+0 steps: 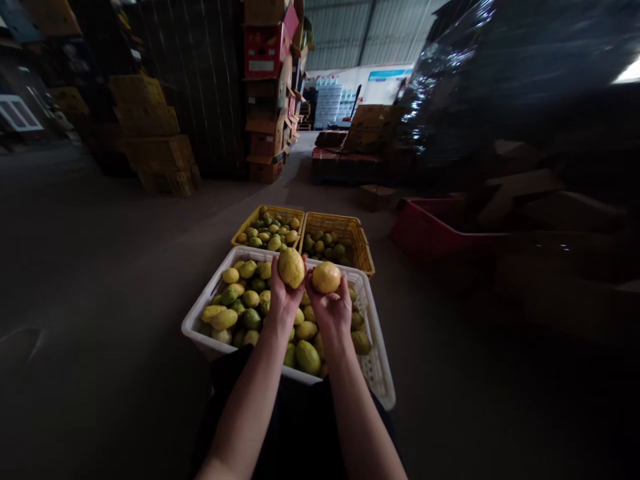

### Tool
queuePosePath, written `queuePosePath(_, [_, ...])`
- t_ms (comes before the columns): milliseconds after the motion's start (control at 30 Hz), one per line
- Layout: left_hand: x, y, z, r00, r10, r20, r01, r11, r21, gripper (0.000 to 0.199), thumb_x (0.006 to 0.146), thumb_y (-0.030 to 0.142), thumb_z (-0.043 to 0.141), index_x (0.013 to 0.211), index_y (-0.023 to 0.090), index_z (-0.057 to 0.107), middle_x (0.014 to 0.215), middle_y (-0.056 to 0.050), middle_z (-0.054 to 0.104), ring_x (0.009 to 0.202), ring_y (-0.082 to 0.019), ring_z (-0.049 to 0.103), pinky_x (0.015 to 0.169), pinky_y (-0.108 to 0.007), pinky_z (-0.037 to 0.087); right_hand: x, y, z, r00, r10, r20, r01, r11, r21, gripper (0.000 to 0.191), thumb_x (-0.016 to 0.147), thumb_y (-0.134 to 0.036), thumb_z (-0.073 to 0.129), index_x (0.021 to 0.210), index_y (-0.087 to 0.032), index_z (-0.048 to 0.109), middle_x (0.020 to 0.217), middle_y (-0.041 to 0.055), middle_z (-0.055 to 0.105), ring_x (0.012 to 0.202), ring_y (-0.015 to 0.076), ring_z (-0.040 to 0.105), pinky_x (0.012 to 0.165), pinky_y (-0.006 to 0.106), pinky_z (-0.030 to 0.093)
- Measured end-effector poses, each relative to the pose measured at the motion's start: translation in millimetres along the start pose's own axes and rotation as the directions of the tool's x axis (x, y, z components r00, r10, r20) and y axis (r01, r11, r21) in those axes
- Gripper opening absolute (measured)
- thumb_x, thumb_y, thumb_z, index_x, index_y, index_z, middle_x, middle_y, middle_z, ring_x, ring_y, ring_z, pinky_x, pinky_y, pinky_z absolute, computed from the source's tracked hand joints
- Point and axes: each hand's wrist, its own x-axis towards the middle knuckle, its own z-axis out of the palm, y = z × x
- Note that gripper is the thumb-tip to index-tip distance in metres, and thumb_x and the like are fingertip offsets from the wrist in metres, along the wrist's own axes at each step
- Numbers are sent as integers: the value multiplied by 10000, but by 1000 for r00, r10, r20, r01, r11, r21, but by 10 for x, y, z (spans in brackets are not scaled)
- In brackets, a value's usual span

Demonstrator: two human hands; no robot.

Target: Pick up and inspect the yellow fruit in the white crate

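Yellow fruit fills both hands, one piece each, two held in all, raised side by side above the far rim of the white crate (200,337). On the left, the left hand (283,301) grips a yellow lemon (291,267) from below, fingers curled around its lower half; this fruit is slightly oval, its long axis standing roughly upright with the narrower end pointing up. Just to its right, near but not touching, the right hand (331,310) closes around a second lemon (326,277), which looks rounder, its long axis lying closer to level.

Under both hands the white crate sits on the floor (100,280), holding many green and yellow fruits, too many and too overlapped to count surely. Beyond the white crate stand two yellow crates touching each other: the left yellow crate (245,230) is nearly full of the same fruit, the right yellow crate (363,247) holds only a few on its bottom. Right of the white crate, well apart, lies one red crate (425,230).
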Motion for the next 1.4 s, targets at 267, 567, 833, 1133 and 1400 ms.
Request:
queuePosePath(267, [-93,-10,15,997,-61,55,65,996,-66,579,1070,533,212,1115,157,649,974,-106,751,830,-155,738,701,-237,614,-187,-84,225,999,41,-16,-40,998,37,405,936,-556,585,950,-174,719,838,71,753,729,166,694,549,228,594])
queuePosePath(567, [-179,32,72,997,-69,34,70,997,-17,393,986,362,428,1144,98,672,986,-148,741,895,-227,746,673,-278,634,-102,-94,121,998,67,16,-67,997,47,282,899,-390,529,958,-180,708,856,72,741,745,175,671,517,225,559])
queuePosePath(833, [-73,17,36,986,-147,74,153,985,-77,461,1044,434,389,1323,154,625,1022,-119,753,974,-207,743,675,-219,615,-120,-159,82,998,34,-44,-31,998,63,217,777,-284,596,936,-179,701,838,68,769,793,206,714,642,302,607])
queuePosePath(1133, [-145,-4,-73,992,-126,26,126,992,-4,442,1000,382,362,1264,214,675,1035,-92,745,728,-169,692,423,-182,438,-147,-185,91,996,49,-71,-50,999,-4,133,746,-328,660,797,-213,703,740,21,762,704,183,718,627,299,621])
queuePosePath(1400, [-134,-49,-19,995,-93,41,87,989,123,217,891,244,533,739,161,664,693,-31,635,617,-142,610,537,-226,492,-210,-211,138,996,80,38,-76,993,-91,112,737,-300,634,681,-205,658,646,5,722,524,154,664,456,249,551])
